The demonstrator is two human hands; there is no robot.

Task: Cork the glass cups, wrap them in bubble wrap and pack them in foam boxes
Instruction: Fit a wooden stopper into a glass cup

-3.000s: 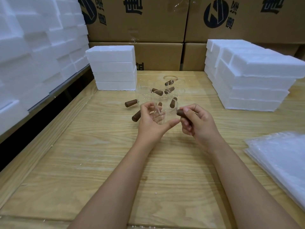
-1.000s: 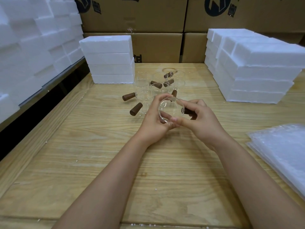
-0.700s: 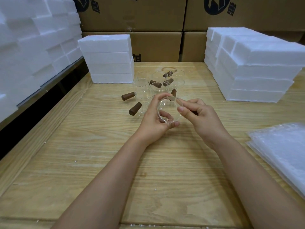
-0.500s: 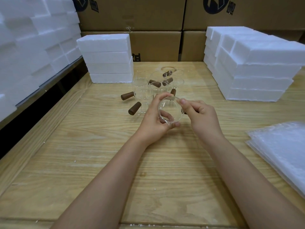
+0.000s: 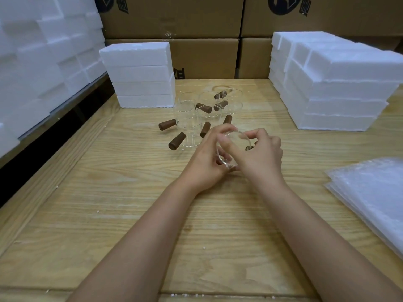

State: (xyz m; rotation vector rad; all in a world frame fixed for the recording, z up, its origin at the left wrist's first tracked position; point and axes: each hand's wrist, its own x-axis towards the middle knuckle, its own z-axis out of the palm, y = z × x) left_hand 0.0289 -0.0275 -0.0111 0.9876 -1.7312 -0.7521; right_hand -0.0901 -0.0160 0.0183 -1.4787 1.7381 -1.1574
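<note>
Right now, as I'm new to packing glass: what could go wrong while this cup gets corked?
The glass cup, held between left hand and right hand, could slip or crack if the cork is forced. The standing cups just beyond the knuckles could get knocked over.

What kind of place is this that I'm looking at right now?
Most likely a packing station in a warehouse or stockroom: cardboard cartons stacked behind a wooden worktable, piles of white foam boxes, and a stack of bubble wrap sheets.
</note>
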